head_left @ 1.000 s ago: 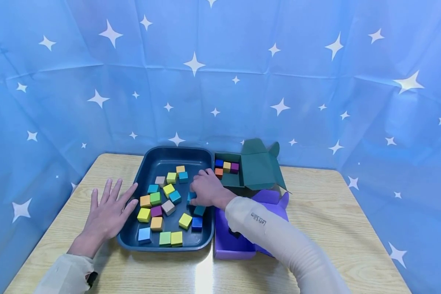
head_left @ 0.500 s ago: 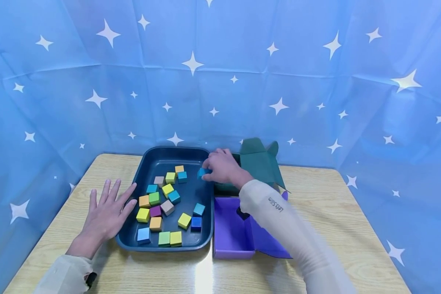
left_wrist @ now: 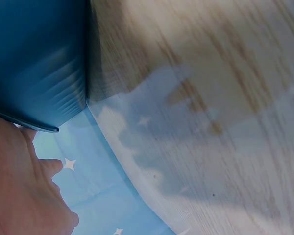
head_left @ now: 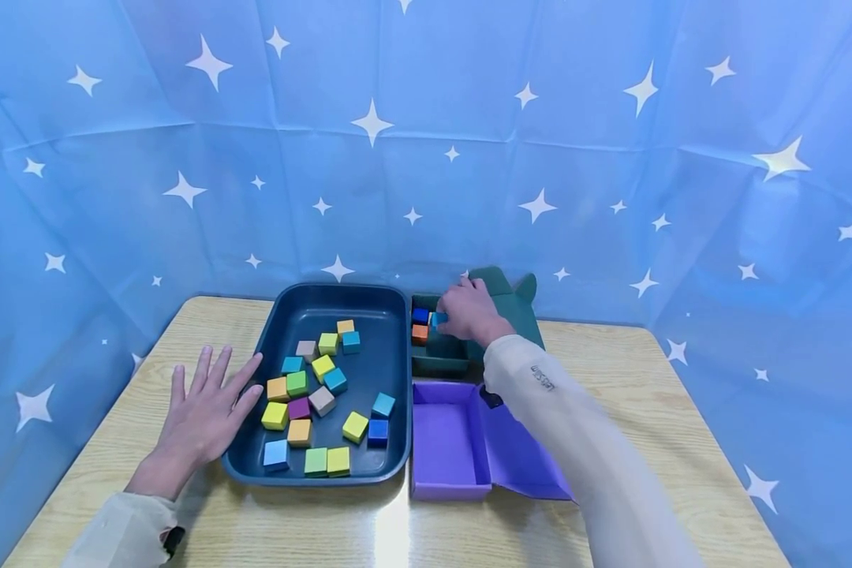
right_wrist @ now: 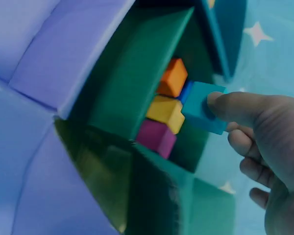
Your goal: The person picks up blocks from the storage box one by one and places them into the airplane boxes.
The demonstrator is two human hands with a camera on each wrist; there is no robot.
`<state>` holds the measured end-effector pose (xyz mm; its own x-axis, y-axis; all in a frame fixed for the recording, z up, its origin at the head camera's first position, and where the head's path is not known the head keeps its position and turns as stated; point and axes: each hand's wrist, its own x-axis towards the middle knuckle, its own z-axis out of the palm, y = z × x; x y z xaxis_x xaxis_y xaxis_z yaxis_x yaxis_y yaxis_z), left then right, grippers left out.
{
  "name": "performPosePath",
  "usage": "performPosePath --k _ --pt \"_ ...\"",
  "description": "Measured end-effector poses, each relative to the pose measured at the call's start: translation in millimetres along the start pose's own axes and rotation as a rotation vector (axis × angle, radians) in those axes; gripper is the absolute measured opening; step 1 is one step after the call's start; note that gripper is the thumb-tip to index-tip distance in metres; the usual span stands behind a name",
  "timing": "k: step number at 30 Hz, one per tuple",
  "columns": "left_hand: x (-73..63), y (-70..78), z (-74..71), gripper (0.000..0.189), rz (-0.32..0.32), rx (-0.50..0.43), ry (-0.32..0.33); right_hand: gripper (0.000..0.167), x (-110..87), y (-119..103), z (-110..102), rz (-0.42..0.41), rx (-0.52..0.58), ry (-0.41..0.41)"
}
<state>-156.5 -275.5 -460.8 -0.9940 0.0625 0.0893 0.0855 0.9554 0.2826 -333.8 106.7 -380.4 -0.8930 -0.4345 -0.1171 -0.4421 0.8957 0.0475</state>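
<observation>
My right hand (head_left: 471,309) is over the green box (head_left: 440,365) and pinches a teal cube (right_wrist: 201,107) between thumb and fingers. Inside that box, in the right wrist view, lie an orange cube (right_wrist: 173,77), a yellow cube (right_wrist: 165,111), a purple cube (right_wrist: 157,136) and a partly hidden blue cube (right_wrist: 185,91). My left hand (head_left: 202,414) has its fingers spread at the left rim of the dark blue tray (head_left: 326,300). Many cubes lie loose in the tray, among them a teal cube (head_left: 383,405), a blue cube (head_left: 378,433) and a green cube (head_left: 297,383).
A purple box (head_left: 450,492) with its lid folded out to the right stands in front of the green box, beside the tray. The wooden table (head_left: 632,442) extends to the right. A blue star-patterned curtain (head_left: 426,142) hangs behind.
My right hand has lifted the teal cube out of the tray's right side and carried it back and right, over the green box. The left hand has stayed in place.
</observation>
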Motion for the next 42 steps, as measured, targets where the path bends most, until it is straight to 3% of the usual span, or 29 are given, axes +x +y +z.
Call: performPosePath --k 7,23,42 --pt "-1.0 0.0 0.6 0.061 -0.004 -0.004 -0.003 0.022 7.6 3 18 0.007 -0.047 -0.033" --pt "0.8 -0.2 1.5 0.060 -0.014 -0.003 -0.015 0.025 19.8 0 39 0.048 -0.050 -0.058" --pt "1.3 -2.1 0.4 0.060 -0.018 0.000 -0.015 0.030 25.7 4 53 0.035 -0.004 0.016"
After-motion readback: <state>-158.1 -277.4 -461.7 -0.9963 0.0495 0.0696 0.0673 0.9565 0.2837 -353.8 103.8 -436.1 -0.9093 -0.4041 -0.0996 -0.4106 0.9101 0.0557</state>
